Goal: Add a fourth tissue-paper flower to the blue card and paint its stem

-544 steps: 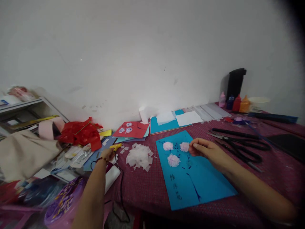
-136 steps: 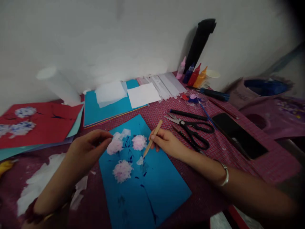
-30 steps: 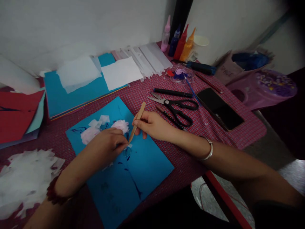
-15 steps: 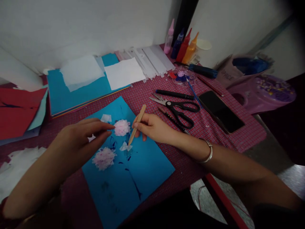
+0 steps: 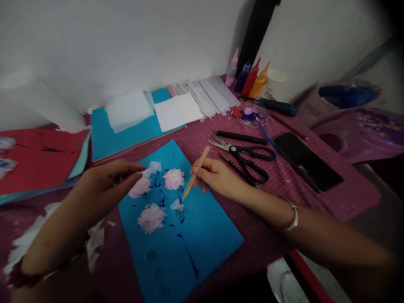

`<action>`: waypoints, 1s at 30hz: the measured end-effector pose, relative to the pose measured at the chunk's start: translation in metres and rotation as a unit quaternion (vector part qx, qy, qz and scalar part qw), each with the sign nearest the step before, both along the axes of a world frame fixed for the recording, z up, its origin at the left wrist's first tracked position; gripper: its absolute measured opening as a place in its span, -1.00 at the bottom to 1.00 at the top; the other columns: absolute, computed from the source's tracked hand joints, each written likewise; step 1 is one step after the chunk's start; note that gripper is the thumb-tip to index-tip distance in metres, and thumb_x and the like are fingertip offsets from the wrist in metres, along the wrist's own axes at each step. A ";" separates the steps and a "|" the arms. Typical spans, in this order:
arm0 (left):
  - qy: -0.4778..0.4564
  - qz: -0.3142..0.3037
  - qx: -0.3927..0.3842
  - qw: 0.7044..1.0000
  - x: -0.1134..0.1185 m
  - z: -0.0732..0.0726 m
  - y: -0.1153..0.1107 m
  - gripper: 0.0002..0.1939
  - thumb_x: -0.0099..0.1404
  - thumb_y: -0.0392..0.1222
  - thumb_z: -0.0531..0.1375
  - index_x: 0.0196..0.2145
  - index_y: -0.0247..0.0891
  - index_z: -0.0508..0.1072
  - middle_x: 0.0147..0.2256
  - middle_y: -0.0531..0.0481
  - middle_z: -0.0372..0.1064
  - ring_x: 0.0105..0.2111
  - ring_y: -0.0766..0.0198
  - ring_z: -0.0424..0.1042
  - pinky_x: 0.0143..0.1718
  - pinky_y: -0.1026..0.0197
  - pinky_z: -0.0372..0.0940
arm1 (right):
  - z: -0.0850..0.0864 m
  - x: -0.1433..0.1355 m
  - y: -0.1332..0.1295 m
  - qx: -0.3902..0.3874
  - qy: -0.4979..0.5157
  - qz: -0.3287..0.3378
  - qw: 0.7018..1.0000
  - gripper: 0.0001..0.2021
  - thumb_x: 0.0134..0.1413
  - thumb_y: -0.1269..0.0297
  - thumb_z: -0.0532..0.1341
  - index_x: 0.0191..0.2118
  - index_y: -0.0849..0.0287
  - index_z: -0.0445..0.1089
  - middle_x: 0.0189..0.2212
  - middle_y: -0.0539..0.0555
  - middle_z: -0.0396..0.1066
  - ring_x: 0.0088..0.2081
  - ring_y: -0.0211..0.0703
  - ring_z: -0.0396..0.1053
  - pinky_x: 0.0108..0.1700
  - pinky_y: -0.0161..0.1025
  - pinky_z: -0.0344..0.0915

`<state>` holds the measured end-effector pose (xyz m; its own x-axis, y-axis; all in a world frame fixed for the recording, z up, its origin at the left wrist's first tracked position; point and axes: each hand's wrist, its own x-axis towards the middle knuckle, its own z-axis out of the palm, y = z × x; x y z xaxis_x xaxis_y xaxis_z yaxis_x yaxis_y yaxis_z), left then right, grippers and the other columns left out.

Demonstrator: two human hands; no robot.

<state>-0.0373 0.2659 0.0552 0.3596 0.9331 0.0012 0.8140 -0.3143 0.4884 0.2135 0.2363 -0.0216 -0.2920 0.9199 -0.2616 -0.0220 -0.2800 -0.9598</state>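
Observation:
My right hand [image 5: 210, 174] pinches a flat wooden stick [image 5: 196, 172] and slants it down over a blue sheet of paper [image 5: 208, 235]. Its lower tip is close to a small crumpled white piece of paper [image 5: 176, 205]; whether they touch I cannot tell. Above the sheet's left side is my left hand [image 5: 110, 181], thumb and forefinger a little apart with nothing visible between them. Near its fingertips lies another white scrap [image 5: 154, 167]. Pink-white ruffled paper flowers, such as this one [image 5: 151, 218], sit on the sheet among dark blue painted marks.
Scissors [image 5: 243, 153], a black pen [image 5: 241, 137] and a phone [image 5: 307, 162] lie to the right. Paint bottles [image 5: 251, 80] stand by the wall. White paper [image 5: 178, 111] rests on blue sheets behind. A red painted sheet [image 5: 47, 162] and torn white paper [image 5: 34, 235] are at left.
The view has shifted, so everything appears lower and further right. My left hand has drawn back left from the upper flower, and another flower now shows. The stick's tip has lifted slightly off the scrap.

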 end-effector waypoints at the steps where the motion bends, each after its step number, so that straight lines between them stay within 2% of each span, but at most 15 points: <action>1: -0.001 0.028 -0.011 1.000 -0.006 0.001 0.004 -0.66 0.16 0.10 0.16 -0.27 -0.17 0.55 -0.39 0.08 0.51 -0.45 0.26 0.38 -0.44 0.30 0.20 | 0.000 0.002 0.001 -0.007 0.001 -0.018 1.000 -0.88 0.18 0.41 0.07 -0.39 0.21 0.24 -0.60 -0.08 0.35 -0.68 -0.39 0.23 -0.64 -0.43 0.17; 4: 0.014 0.078 -0.034 0.996 -0.024 0.000 0.018 -0.67 0.15 0.06 0.16 -0.29 -0.23 0.52 -0.38 0.04 0.51 -0.37 0.19 0.40 -0.34 0.26 0.22 | -0.003 0.004 0.004 -0.026 0.012 -0.029 0.999 -0.87 0.19 0.35 0.06 -0.39 0.21 0.24 -0.62 -0.08 0.35 -0.71 -0.40 0.20 -0.67 -0.44 0.10; 7: 0.041 0.069 -0.045 0.996 -0.032 -0.011 0.032 -0.70 0.15 0.04 0.14 -0.35 -0.24 0.50 -0.43 0.03 0.47 -0.40 0.17 0.38 -0.37 0.25 0.20 | -0.008 0.004 0.004 -0.009 0.016 -0.006 1.000 -0.88 0.17 0.33 0.07 -0.38 0.21 0.25 -0.62 -0.07 0.35 -0.69 -0.40 0.22 -0.65 -0.44 0.13; 10: 0.056 0.057 -0.059 0.995 -0.030 -0.026 0.040 -0.68 0.14 0.07 0.13 -0.55 -0.21 0.45 -0.57 0.05 0.36 -0.50 0.20 0.31 -0.47 0.25 0.11 | -0.009 0.004 0.003 0.005 0.012 0.009 1.000 -0.87 0.18 0.33 0.07 -0.38 0.21 0.25 -0.60 -0.07 0.35 -0.67 -0.40 0.23 -0.63 -0.43 0.14; 14: 0.060 0.074 -0.094 0.991 -0.024 -0.039 0.041 -0.52 0.16 0.16 0.09 -0.74 -0.19 0.32 -0.73 0.08 0.15 -0.65 0.26 0.16 -0.57 0.23 -0.01 | -0.008 0.005 0.002 0.000 0.008 0.013 1.000 -0.86 0.19 0.34 0.06 -0.39 0.20 0.25 -0.60 -0.07 0.33 -0.67 -0.39 0.22 -0.62 -0.42 0.14; 18: 0.025 0.118 -0.111 0.987 -0.023 -0.048 0.038 -0.44 0.18 0.24 0.02 -0.69 -0.23 0.43 -0.67 0.02 0.26 -0.60 0.21 0.25 -0.55 0.23 0.05 | -0.010 0.005 0.002 0.012 0.015 0.018 1.000 -0.87 0.18 0.34 0.07 -0.39 0.20 0.26 -0.60 -0.06 0.34 -0.66 -0.39 0.24 -0.62 -0.42 0.15; 21: -0.016 0.146 -0.115 0.983 -0.021 -0.054 0.037 -0.46 0.16 0.25 0.05 -0.58 -0.27 0.49 -0.65 0.03 0.28 -0.57 0.22 0.26 -0.56 0.25 0.05 | -0.011 0.005 0.003 0.009 0.018 0.018 1.000 -0.87 0.18 0.36 0.07 -0.38 0.21 0.27 -0.59 -0.05 0.34 -0.66 -0.39 0.24 -0.63 -0.43 0.15; 26: -0.096 0.170 -0.138 0.971 -0.015 -0.060 0.037 -0.61 0.00 0.16 0.24 -0.58 -0.28 0.41 -0.64 0.10 0.25 -0.61 0.32 0.19 -0.59 0.30 0.04 | -0.011 0.004 0.003 0.005 0.028 0.010 1.000 -0.88 0.17 0.38 0.07 -0.39 0.21 0.27 -0.60 -0.07 0.34 -0.66 -0.39 0.24 -0.63 -0.44 0.20; 30: -0.139 0.170 -0.151 0.964 -0.009 -0.061 0.038 -0.64 -0.04 0.10 0.29 -0.58 -0.27 0.37 -0.63 0.12 0.22 -0.62 0.36 0.16 -0.60 0.32 0.04 | -0.009 0.003 0.003 -0.002 0.030 0.007 1.000 -0.88 0.17 0.41 0.07 -0.40 0.20 0.26 -0.62 -0.08 0.32 -0.67 -0.40 0.23 -0.64 -0.46 0.20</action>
<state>-0.0461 0.3035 -0.0055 0.0583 0.9697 -0.2373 0.6688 0.1385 0.7304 0.2166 0.2394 -0.0303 -0.3193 0.9150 -0.2467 -0.0748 -0.2838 -0.9560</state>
